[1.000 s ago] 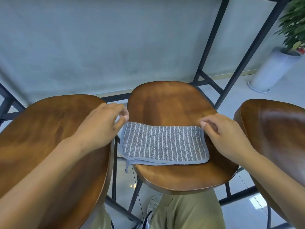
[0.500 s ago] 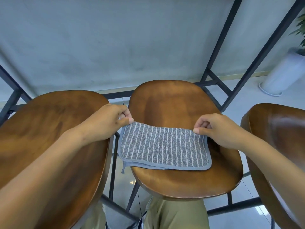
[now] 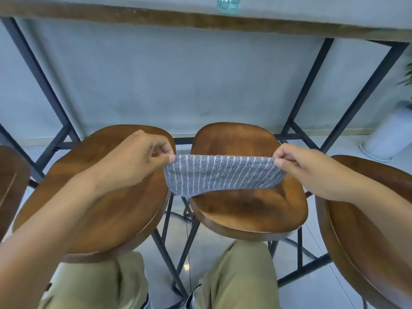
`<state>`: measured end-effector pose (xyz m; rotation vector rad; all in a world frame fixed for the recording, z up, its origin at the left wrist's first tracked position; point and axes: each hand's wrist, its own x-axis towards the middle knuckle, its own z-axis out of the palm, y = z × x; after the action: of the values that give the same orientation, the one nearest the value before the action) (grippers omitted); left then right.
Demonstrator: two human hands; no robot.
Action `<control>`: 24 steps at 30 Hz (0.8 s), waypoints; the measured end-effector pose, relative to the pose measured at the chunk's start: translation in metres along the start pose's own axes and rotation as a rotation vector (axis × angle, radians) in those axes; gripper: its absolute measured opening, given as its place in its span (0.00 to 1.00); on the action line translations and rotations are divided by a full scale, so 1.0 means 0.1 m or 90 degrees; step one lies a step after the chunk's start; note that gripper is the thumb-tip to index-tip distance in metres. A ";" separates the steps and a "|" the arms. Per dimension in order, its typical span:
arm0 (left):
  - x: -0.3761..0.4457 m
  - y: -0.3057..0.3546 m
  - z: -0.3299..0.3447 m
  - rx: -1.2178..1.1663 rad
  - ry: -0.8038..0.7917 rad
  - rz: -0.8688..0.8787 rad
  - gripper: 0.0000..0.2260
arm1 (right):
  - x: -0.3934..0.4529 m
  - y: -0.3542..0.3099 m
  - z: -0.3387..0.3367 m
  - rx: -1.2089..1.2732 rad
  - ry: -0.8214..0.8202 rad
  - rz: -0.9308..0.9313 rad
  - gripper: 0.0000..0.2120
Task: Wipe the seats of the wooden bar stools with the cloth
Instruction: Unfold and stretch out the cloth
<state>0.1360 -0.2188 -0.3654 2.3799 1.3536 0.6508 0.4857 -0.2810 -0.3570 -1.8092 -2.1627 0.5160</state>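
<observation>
The cloth [image 3: 224, 175] is pinched at its upper corners by the left hand [image 3: 131, 161] and right hand [image 3: 310, 170], each grip tight, and held stretched above the centre stool seat [image 3: 249, 210], probably to refold it.

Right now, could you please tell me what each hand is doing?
Left hand: pinches the left top corner of the cloth.
Right hand: pinches the cloth's right top corner.

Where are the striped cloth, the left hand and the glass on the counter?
striped cloth [image 3: 223, 175]: head view, middle of the hanging fabric.
left hand [image 3: 133, 159]: head view, back of the hand.
glass [image 3: 228, 5]: head view, its lower body.
</observation>
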 end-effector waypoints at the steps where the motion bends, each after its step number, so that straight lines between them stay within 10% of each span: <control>1: -0.12 0.05 -0.09 -0.004 0.010 -0.003 0.06 | -0.09 -0.09 -0.05 0.016 0.010 -0.021 0.07; 14: -1.21 0.15 -0.32 -0.104 0.039 -0.078 0.08 | -0.76 -0.94 0.36 0.148 0.155 -0.005 0.04; 24: -1.55 0.28 -0.15 -0.198 -0.010 -0.071 0.07 | -1.09 -1.49 0.73 0.196 0.039 -0.042 0.09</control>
<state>0.0792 -0.3659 -0.3739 2.0464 1.2639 0.7484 0.3422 -0.4184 -0.3550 -1.5634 -1.9683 0.7236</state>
